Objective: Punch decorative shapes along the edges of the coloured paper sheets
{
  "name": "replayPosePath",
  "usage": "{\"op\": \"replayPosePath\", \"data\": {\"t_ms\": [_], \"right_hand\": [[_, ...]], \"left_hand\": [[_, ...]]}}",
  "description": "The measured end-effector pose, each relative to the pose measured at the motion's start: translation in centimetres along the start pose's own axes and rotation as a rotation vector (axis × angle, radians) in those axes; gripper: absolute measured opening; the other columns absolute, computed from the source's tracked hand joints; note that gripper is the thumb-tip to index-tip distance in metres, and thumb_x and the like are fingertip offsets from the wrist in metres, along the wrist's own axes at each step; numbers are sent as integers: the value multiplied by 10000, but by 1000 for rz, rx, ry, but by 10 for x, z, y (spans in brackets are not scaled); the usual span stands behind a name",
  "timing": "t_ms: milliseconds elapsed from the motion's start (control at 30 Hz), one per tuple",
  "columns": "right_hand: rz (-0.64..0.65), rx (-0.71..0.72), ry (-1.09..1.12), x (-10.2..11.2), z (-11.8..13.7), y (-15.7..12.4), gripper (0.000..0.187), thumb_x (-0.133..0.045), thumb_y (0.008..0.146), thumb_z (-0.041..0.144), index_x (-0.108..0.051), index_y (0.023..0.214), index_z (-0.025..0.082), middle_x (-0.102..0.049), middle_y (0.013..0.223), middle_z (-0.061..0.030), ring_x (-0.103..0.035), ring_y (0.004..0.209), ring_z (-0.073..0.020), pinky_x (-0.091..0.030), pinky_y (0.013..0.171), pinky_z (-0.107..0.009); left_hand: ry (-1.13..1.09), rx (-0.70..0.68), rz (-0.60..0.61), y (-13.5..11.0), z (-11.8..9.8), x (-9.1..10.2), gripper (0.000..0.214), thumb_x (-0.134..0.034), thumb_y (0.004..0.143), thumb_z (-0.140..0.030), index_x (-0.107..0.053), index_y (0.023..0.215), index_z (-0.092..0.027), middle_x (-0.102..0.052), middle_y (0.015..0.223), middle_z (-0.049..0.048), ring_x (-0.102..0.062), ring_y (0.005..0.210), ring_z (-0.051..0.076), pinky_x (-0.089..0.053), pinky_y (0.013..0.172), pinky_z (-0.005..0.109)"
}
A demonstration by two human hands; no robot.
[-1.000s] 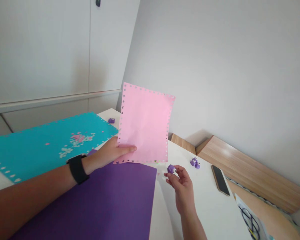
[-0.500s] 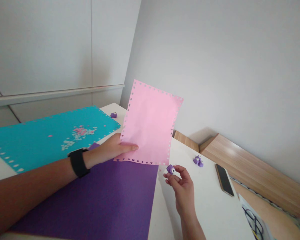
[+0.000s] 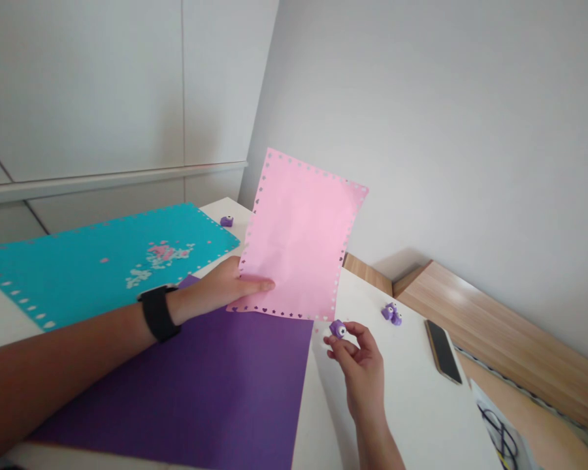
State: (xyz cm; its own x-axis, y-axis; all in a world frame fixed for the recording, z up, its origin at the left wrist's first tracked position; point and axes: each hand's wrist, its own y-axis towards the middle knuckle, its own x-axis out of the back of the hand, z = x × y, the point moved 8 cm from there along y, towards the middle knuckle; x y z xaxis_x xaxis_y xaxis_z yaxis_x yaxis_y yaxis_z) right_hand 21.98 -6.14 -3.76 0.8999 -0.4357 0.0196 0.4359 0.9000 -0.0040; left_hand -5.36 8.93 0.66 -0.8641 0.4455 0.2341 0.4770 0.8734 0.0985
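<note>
My left hand [image 3: 232, 284] grips the lower left edge of a pink sheet of paper [image 3: 304, 235], thumb on the front and the other fingers hidden behind. Small punched shapes, some of them hearts, run along all its edges. The sheet is held up, tilted, above a purple sheet [image 3: 200, 385]. Below its lower right corner, my right hand [image 3: 360, 356] pinches a small purple craft punch [image 3: 338, 329] between thumb and fingers. The punch is apart from the paper.
A blue sheet [image 3: 93, 281] with punched edges bears a heap of pink and pale cutouts [image 3: 161, 256]. One purple punch [image 3: 227, 221] stands at the far table corner; several more punches [image 3: 391, 313] sit near a phone [image 3: 443, 352]. Cables [image 3: 500, 434] lie lower right.
The view has shifted slightly, so things sit a little differently in the frame. Both hands keep the same grips on the pink paper and the punch.
</note>
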Motion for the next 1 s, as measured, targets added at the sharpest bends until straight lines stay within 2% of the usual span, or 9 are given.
{"op": "replayPosePath", "data": {"t_ms": [100,233,333,500,567,633,733,867,1000], "right_hand": [[3,9,-17,-2,3,-2,422,-857,732,361,-616,1054,233,-757,846,-36,-737,828,-242,-604,699,-342],[-36,41,-83,-2,6,-5,438,-857,729,370,-609,1063,235,-741,861,-41,-722,790,-232,-618,683,-355],[-37,35,-36,-2,7,-6,408,-848,731,352,-618,1051,246,-709,895,-35,-714,795,-230,-608,628,-323],[192,-254,454,-15,-2,-5,281,-776,769,326,-682,1010,219,-658,959,-48,-678,824,-202,-469,465,-188],[228,-330,525,-17,-5,-4,256,-765,801,346,-702,993,189,-644,952,-53,-631,743,-154,-381,416,-155],[203,-327,495,-16,-8,-2,234,-755,838,370,-710,941,164,-617,874,-36,-535,617,-98,-264,370,-148],[178,-289,356,-15,-14,-2,232,-751,869,379,-697,895,154,-554,689,5,-378,509,-65,-148,379,-175],[164,-248,200,-15,-18,-3,225,-744,887,380,-667,921,171,-455,521,56,-280,478,-65,-138,440,-205],[142,-217,145,-11,-17,-3,227,-749,875,374,-649,917,175,-464,537,55,-288,488,-70,-125,465,-233]], "left_hand": [[0,13,5,0,2,-1,346,-740,817,-466,-687,861,-128,-648,595,-12,-534,503,142,-370,459,236],[-11,-84,-35,1,-8,3,436,-777,793,-413,-708,1122,-135,-771,994,52,-685,848,226,-517,734,285],[-16,-85,-33,2,-8,2,475,-781,793,-411,-704,1169,-132,-770,1054,62,-689,938,252,-525,831,316],[2,-42,-11,3,0,1,441,-771,787,-452,-706,1056,-108,-759,901,69,-672,802,227,-524,698,290],[12,-31,14,3,2,0,401,-756,800,-462,-702,981,-108,-733,797,50,-635,680,184,-483,596,252],[23,-14,37,2,4,-3,375,-737,816,-477,-695,909,-116,-678,668,18,-571,559,148,-420,505,227],[13,-12,40,2,5,-4,366,-750,796,-482,-696,905,-137,-662,650,8,-557,525,142,-396,471,218],[-31,44,44,1,8,-8,375,-770,767,-468,-686,959,-157,-666,652,6,-541,464,132,-376,411,211],[-73,103,105,-1,12,-14,335,-754,780,-472,-654,861,-163,-596,538,-18,-487,377,115,-331,344,200]]}}
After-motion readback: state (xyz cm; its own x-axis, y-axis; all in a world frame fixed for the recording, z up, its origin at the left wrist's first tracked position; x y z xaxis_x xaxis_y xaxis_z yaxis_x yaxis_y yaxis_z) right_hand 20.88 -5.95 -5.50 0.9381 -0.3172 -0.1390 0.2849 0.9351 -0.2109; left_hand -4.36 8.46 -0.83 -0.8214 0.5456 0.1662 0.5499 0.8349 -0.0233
